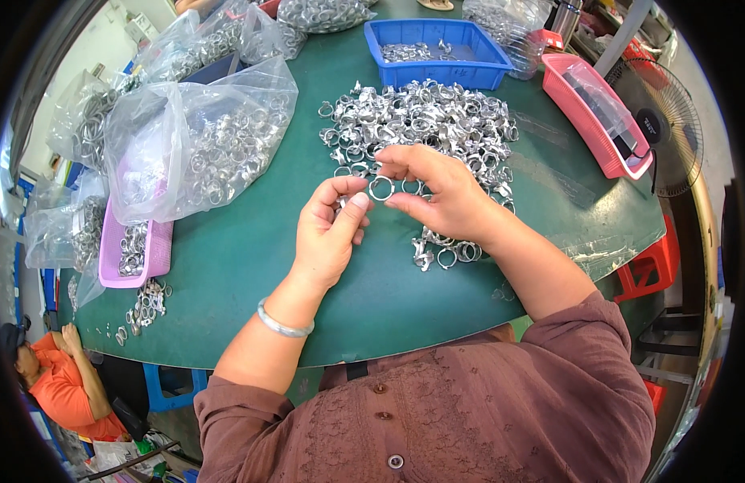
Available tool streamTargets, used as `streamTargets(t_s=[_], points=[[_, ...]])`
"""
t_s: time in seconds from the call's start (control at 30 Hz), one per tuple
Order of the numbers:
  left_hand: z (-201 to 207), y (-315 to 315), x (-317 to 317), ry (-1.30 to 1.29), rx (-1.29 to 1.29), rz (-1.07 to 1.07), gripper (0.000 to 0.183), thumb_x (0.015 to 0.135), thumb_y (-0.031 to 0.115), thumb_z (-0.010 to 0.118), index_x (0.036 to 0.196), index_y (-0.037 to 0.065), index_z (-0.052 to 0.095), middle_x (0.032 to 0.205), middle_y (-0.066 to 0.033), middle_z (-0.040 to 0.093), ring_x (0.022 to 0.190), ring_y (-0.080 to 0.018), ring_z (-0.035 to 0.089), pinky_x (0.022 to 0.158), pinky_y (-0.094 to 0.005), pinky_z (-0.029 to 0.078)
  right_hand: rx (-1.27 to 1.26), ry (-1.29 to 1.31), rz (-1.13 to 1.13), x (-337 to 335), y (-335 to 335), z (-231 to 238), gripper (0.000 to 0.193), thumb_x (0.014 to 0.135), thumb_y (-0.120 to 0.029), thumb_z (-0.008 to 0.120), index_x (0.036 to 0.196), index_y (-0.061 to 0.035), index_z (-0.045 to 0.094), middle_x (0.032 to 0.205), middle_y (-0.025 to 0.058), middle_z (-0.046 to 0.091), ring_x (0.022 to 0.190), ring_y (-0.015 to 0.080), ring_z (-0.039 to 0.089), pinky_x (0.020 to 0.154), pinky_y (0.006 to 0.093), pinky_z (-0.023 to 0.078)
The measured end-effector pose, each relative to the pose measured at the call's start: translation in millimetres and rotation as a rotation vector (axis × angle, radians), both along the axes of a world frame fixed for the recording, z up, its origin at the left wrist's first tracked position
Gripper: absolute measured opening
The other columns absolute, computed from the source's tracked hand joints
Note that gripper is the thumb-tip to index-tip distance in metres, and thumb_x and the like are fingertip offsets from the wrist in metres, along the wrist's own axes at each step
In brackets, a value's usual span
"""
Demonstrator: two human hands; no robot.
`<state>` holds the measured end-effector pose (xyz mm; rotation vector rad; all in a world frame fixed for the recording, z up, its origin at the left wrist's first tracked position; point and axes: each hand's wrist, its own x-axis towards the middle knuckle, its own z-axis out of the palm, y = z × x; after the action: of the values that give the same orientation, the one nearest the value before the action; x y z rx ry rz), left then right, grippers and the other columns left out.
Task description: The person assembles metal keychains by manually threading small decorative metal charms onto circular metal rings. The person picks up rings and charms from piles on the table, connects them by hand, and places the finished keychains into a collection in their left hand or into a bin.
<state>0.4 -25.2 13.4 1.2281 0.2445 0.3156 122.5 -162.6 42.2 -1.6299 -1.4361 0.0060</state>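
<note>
At 8 o'clock from the space between the hands, at far left, sits a person in an orange top (75, 394). Between 8 and 9 stands a lilac plastic basket (109, 256) with silver metal rings inside; between 9 and 10, a large clear plastic bag (256, 133) of similar rings lies on the dark green table (252, 241).

The left hand (332, 229) is curled, thumb against fingers, with a partly hidden silver metal piece (339, 206) between them. A round, thin silver metal ring (372, 190) is at the dial's centre, between the fingertips of both hands. A heap of silver metal clamps (421, 121) spreads towards 1 o'clock, a blue rectangular plastic tray (445, 77) beyond it. The right hand (441, 193) arches, thumb and fingers parted around the ring; I cannot tell whether it grips it. A pink slotted plastic basket (578, 121) lies between 2 and 3.
</note>
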Motion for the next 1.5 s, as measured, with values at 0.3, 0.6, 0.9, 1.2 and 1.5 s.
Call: streamTargets(t_s=[0.3,0.6,0.9,1.2,1.5], points=[[-3.5,-1.6,-0.3,-0.042,0.37,0.042,0.022,0.082,0.014,0.061,0.1,0.003,0.055,0.077,0.0009,0.056,0.058,-0.0042,0.047,0.048,-0.0162,0.037,0.024,-0.217,0.016,-5.2,4.2,-2.2,0.049,0.065,0.0,0.065,0.111,-0.0043,0.049,0.091,0.0107,0.055,0.083,0.0286,0.053,0.071,0.0367,0.044],[2.8,5.0,0.2,0.153,-0.362,-0.194,0.032,0.089,0.037,0.048,0.093,0.007,0.057,0.074,-0.0023,0.057,0.059,-0.0094,0.05,0.048,-0.021,0.038,0.006,-0.157,0.015,-6.3,3.5,-5.4,0.048,0.069,-0.003,0.066,0.113,-0.003,0.048,0.094,0.0116,0.056,0.085,0.028,0.055,0.073,0.0358,0.045],[-1.3,11.0,0.4,0.196,-0.458,-0.206,0.036,0.088,0.042,0.047,0.094,0.007,0.055,0.077,-0.0048,0.056,0.065,-0.0133,0.05,0.049,-0.0219,0.038,0.025,-0.063,-0.023,2.3,3.0,-6.1,0.044,0.068,-0.003,0.063,0.111,-0.0039,0.049,0.094,0.0108,0.056,0.088,0.0304,0.052,0.077,0.0385,0.042],[-2.6,16.6,1.6,0.013,-0.577,-0.2,0.035,0.08,0.03,0.047,0.102,0.004,0.055,0.095,-0.0102,0.058,0.079,-0.0209,0.056,0.058,-0.0289,0.045,-0.214,-0.518,-0.355,17.5,9.8,-15.1,0.02,0.068,-0.01,0.064,0.088,-0.0081,0.062,0.102,0.0072,0.053,0.099,0.026,0.045,0.085,0.0384,0.033],[-11.1,19.6,2.4,0.02,-0.657,-0.142,0.028,0.086,0.031,0.049,0.102,0.009,0.055,0.093,-0.0089,0.058,0.084,-0.0231,0.057,0.06,-0.0298,0.047,-0.309,-0.581,-0.499,9.3,24.7,-22.5,0.014,0.064,-0.02,0.068,0.075,-0.0123,0.067,0.107,0.0072,0.051,0.106,0.0274,0.04,0.089,0.0416,0.028]])
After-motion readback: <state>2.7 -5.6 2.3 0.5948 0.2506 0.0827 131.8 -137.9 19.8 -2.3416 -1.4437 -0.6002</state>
